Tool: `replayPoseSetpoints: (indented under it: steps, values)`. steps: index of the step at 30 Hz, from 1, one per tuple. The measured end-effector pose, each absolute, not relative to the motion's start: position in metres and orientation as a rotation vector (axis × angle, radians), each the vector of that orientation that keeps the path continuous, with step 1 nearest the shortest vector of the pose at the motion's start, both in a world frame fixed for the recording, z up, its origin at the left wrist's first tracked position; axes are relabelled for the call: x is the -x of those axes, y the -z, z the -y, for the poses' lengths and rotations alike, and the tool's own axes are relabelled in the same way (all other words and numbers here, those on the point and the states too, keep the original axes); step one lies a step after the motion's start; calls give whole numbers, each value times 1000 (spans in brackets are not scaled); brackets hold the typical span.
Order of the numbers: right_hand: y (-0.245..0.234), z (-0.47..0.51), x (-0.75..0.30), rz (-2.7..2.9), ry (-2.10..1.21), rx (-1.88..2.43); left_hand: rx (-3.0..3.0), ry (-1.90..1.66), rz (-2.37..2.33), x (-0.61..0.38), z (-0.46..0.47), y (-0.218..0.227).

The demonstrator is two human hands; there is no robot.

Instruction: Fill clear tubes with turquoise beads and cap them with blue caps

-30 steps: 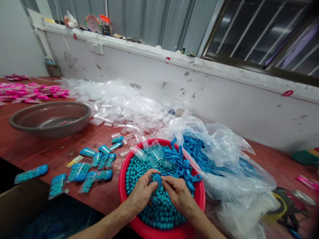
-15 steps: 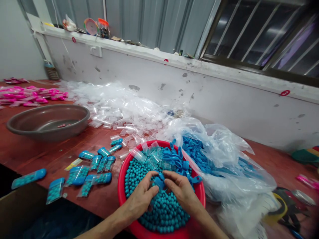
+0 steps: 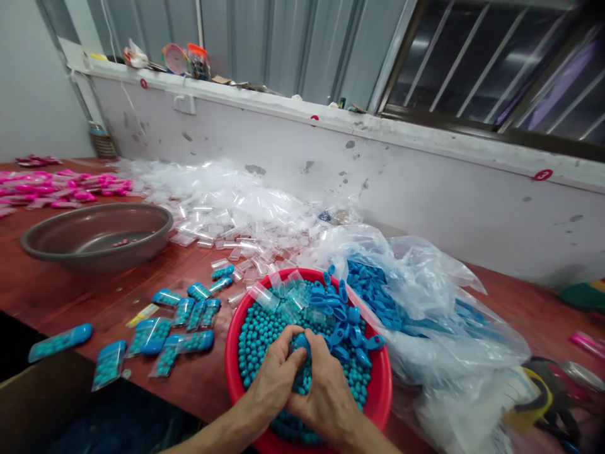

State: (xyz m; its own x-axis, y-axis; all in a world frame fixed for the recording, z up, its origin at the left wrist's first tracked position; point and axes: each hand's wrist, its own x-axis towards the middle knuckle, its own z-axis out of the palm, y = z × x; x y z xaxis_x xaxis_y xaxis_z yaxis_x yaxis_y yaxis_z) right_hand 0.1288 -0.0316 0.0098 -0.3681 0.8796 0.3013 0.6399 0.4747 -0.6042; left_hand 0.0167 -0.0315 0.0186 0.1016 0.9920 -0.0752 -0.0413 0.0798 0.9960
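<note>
My left hand (image 3: 271,378) and my right hand (image 3: 328,384) meet over a red basin (image 3: 232,356). Between them is a small clear case with a blue cap (image 3: 301,343), closed in by the fingers of both; most of it is hidden. Turquoise beads (image 3: 255,337) fill the basin below. On top of the beads, beyond my hands, lie several empty clear cases (image 3: 265,296) and a heap of blue caps (image 3: 331,302) toward the right side.
Left of the basin lie several bead-filled cases (image 3: 154,334). A brown basin (image 3: 33,243) holds a few pink beads. Clear cases (image 3: 227,208) are heaped behind. A plastic bag (image 3: 420,271) of blue caps stands right. An open carton (image 3: 28,403) sits below the table edge.
My hands have come closer together, and my right hand has turned upright against the case. The blue cap is now enclosed between the fingers. The camera view has shifted slightly.
</note>
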Motion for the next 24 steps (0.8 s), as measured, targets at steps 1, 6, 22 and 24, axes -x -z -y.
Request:
replayPoseSetpoints:
  steps: [1, 6, 22, 24]
  values:
    - [-8, 33, -128, 2132, -505, 1258, -1177, -1095, -1175, -18, 32, -18]
    - [-5, 38, -128, 2144, -557, 1320, -1329, -1048, -1298, -19, 33, -20]
    - [-28, -26, -150, 2502, -479, 1373, -2199, -421, -2473, 100, 28, -45]
    - [-25, -23, -142, 2625, -375, 1368, -2479, -402, -2152, 77, 17, -42]
